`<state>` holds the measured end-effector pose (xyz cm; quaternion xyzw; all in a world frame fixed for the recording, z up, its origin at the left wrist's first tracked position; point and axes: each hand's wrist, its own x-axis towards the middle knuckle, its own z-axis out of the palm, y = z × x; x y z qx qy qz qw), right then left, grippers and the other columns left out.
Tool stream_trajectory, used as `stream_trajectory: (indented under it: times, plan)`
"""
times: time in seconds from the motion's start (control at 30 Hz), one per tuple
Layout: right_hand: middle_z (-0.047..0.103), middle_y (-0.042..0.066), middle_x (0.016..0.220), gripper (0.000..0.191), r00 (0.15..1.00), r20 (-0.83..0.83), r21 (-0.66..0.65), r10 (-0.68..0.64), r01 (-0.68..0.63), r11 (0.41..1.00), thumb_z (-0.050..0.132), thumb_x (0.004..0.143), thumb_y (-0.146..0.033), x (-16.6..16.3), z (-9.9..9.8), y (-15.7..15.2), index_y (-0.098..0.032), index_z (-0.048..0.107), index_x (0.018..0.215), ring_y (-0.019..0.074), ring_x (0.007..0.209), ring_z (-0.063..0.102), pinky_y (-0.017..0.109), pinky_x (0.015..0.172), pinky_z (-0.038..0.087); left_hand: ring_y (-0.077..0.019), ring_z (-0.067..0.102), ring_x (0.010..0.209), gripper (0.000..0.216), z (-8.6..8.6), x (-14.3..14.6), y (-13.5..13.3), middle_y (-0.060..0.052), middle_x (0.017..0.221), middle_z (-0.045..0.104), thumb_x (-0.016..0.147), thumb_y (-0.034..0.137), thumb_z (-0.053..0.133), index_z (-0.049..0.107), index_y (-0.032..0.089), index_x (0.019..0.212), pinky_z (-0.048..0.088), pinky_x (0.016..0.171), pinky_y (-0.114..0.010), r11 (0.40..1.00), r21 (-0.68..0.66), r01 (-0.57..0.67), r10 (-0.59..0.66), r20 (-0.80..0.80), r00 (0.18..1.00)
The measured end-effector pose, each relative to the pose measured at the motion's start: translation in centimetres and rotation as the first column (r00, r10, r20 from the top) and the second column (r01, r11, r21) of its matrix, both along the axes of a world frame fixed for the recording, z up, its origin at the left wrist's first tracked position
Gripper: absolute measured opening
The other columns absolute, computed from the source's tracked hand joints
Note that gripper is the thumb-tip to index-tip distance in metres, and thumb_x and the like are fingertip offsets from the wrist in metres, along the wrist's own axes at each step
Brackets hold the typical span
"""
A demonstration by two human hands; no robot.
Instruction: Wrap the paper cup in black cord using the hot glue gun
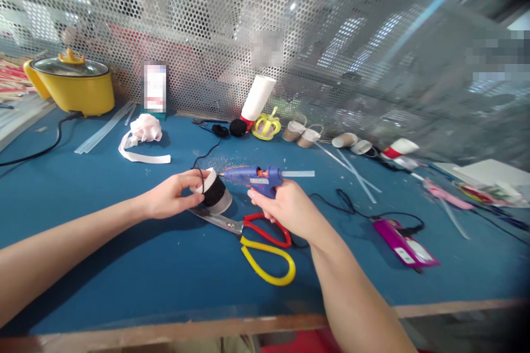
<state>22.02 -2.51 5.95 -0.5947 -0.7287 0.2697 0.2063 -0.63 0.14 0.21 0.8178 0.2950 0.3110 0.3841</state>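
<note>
My right hand [285, 207] is closed round the grip of a blue glue gun [256, 175], whose nozzle points left at a small paper cup [213, 192] partly covered in black. My left hand [174, 194] holds that cup on its side, fingers wrapped round its white rim, just above the blue table [144, 265]. A clear glue stick [298, 174] juts from the back of the gun. Red and yellow scissors [259, 242] lie under both hands.
A yellow pot [72, 85] stands at the back left, beside glue sticks [105, 128] and white ribbon [143, 135]. Stacked cups [257, 96], a yellow crown [266, 126] and several paper cups [302, 133] line the mesh wall. A purple pack [403, 242] lies right.
</note>
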Motion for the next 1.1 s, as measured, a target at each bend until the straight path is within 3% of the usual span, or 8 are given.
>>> stream_trajectory:
  times: [0.47, 1.1]
  plan:
    - [0.052, -0.003, 0.043, 0.017, 0.999, -0.035, -0.011, 0.013, -0.014, 1.000, 0.052, 0.074, -0.030, -0.03, 0.20, -0.38, -0.016, 0.054, 0.066, 0.0086, 0.034, 0.046, 0.020, 0.037, 0.041, -0.0235, 0.045, 0.116, 0.016, 0.05, -0.01, -0.05, -0.012, 0.112, 0.055, 0.080, 0.026, 0.046, 0.050, 0.015, 0.068, 0.037, 0.094, -0.034, 1.000, -0.022, -0.008, 0.007, -0.006, 1.000]
    - [0.049, -0.005, 0.039, 0.020, 1.000, 0.006, 0.005, 0.018, -0.019, 1.000, 0.051, 0.075, -0.029, -0.38, 0.48, -0.93, -0.018, 0.050, 0.059, 0.0094, 0.034, 0.045, 0.022, 0.039, 0.039, -0.0222, 0.045, 0.115, 0.017, 0.21, 0.04, -0.08, -0.011, 0.110, 0.055, 0.080, 0.025, 0.046, 0.049, 0.015, 0.067, 0.036, 0.094, -0.033, 1.000, -0.027, -0.011, 0.011, 0.005, 1.000]
